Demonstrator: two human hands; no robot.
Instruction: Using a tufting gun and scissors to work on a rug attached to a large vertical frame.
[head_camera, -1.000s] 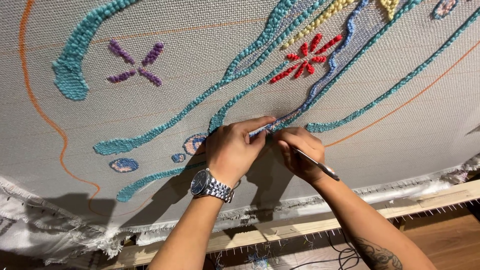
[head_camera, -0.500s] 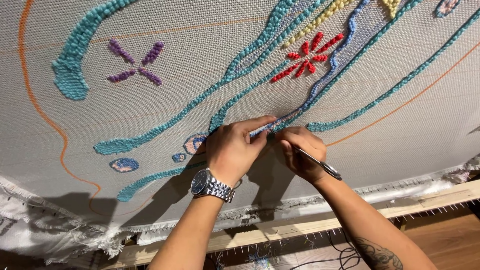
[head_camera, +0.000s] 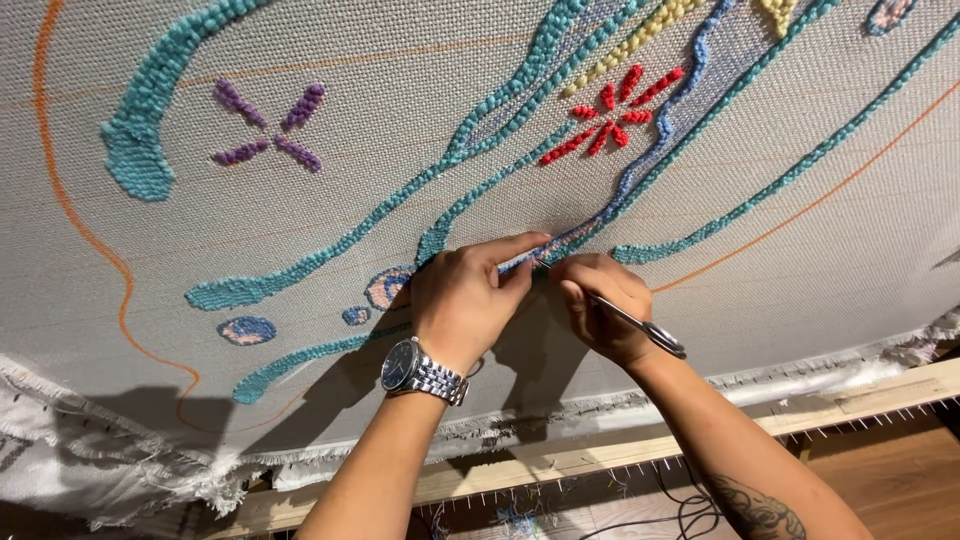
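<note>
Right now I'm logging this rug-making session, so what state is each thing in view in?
Left hand: pressed on the cloth, fingers pinching the blue yarn line.
Right hand: closed on the small metal scissors, tips at the yarn, hidden.
Grey backing cloth: stretched on the wooden frame, partly tufted, edges frayed.
Orange drawn outlines: unfilled.
Silver wristwatch: strapped on the left wrist.

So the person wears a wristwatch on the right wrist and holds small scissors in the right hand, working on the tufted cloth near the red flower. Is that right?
Not quite. The head view shows the wristwatch on the left wrist, not the right. The rest holds: the right hand holds the small scissors, and both it and the left hand work on the tufted cloth just below the red flower.
</note>
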